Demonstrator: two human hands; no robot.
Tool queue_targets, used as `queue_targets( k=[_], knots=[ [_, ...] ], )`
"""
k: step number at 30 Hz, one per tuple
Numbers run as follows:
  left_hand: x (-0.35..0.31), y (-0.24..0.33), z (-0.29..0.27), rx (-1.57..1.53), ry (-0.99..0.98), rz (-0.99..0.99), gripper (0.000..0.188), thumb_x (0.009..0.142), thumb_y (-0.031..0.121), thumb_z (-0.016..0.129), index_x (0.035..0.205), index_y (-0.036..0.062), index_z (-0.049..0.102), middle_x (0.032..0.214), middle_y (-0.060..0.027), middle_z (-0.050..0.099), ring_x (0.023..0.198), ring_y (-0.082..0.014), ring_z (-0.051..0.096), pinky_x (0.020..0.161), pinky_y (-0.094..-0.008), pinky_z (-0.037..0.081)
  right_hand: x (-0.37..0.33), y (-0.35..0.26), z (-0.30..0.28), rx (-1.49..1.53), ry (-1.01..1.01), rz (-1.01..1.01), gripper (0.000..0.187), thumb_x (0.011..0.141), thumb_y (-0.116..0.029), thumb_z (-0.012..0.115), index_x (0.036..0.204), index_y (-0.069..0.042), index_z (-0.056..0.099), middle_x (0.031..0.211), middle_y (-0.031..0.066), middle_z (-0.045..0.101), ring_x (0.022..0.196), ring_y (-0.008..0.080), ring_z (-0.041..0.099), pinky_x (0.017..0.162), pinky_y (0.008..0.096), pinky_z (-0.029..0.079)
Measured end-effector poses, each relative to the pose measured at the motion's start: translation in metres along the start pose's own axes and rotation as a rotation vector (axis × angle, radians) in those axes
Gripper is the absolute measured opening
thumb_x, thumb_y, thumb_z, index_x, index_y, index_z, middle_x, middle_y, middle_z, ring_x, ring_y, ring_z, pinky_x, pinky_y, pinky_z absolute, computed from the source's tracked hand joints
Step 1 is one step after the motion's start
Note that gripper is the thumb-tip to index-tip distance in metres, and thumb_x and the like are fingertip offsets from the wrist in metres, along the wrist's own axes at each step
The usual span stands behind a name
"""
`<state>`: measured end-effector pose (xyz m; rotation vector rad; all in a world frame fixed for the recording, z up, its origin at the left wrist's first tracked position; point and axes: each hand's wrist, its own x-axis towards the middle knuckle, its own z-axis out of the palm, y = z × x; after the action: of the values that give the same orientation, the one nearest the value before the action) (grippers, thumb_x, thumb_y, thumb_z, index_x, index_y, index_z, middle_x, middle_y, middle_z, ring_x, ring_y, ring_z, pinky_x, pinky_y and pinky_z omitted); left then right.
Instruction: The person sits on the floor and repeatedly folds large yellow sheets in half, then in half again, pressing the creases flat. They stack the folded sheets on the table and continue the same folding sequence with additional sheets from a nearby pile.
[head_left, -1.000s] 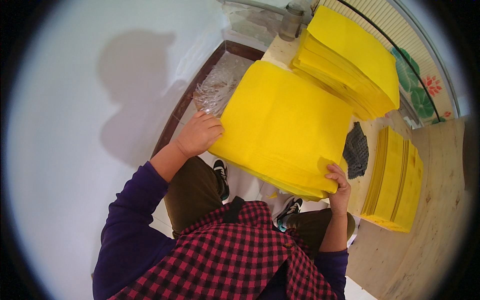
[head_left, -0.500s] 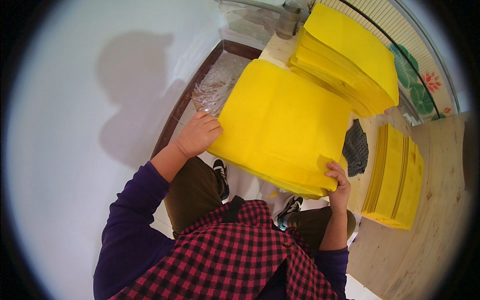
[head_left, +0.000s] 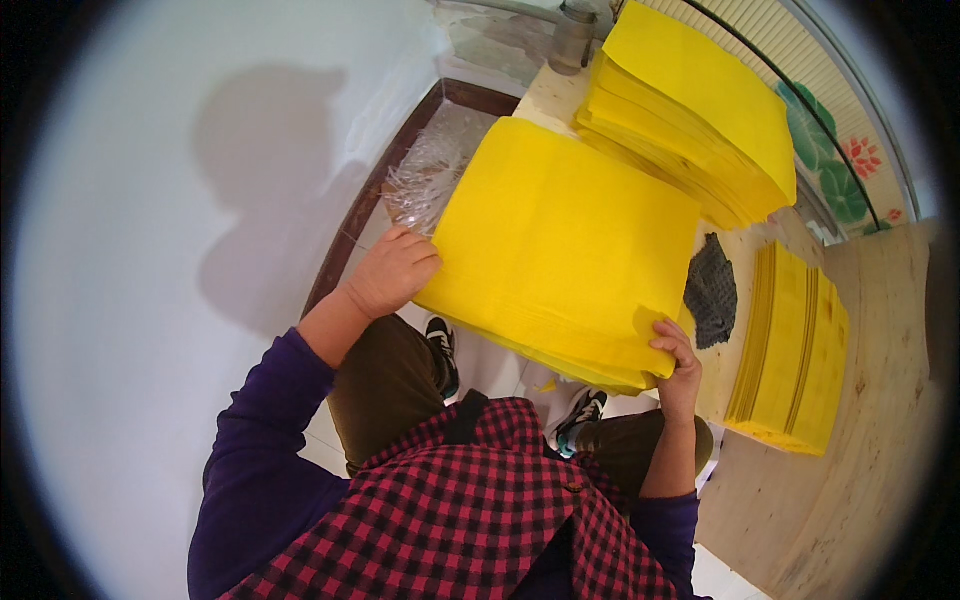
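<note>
A stack of yellow cloth-like sheets (head_left: pixel 565 250) lies in front of me, its near edge hanging a little past the table. At the near left corner, my left hand (head_left: pixel 400 265) is closed on the sheets, with the fingers bent and the thumb hidden. My right hand (head_left: pixel 680 365) grips the near right corner, a few fingers lying over the top sheet and the rest of the hand beside the edge. How many layers each hand holds cannot be seen.
A taller yellow stack (head_left: pixel 690 110) stands behind, and another yellow bundle (head_left: pixel 787 350) lies at the right. Between them is a dark grey cloth (head_left: pixel 711 292). A jar (head_left: pixel 573 40) stands at the back of the wooden table (head_left: pixel 850 320). Clear plastic strands (head_left: pixel 425 185) sit left, beside the white wall.
Both hands keep their hold on the sheets in nearly the same places. The view has shifted only slightly.
</note>
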<state>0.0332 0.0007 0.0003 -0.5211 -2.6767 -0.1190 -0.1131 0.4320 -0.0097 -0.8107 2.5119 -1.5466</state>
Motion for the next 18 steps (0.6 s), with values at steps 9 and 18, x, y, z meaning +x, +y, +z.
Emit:
queue_targets(
  k=[9, 18],
  knots=[
    [-0.003, 0.011, -0.017, -0.239, -0.069, -0.183, 0.024, 0.087, 0.019, 0.059, 0.106, 0.0052, 0.063, 0.108, -0.0111, 0.062, 0.107, -0.0296, 0.055, 0.096, -0.0416, 0.038, 0.002, -0.001, -0.003, 0.047, -0.005, 0.026, 0.019, 0.075, 0.008, 0.066, 0.088, -0.006, 0.067, 0.114, 0.0108, 0.066, 0.121, 0.0279, 0.054, 0.104, 0.0359, 0.039],
    [-0.015, 0.003, -0.030, -0.338, 0.122, -0.392, 0.027, 0.084, 0.009, 0.060, 0.111, 0.0025, 0.063, 0.114, -0.0131, 0.061, 0.109, -0.0315, 0.054, 0.098, -0.0407, 0.039, 0.003, -0.001, 0.000, 0.069, 0.010, 0.024, 0.018, 0.074, 0.005, 0.070, 0.087, -0.007, 0.068, 0.112, 0.0102, 0.067, 0.119, 0.0280, 0.055, 0.103, 0.0362, 0.040]
  ],
)
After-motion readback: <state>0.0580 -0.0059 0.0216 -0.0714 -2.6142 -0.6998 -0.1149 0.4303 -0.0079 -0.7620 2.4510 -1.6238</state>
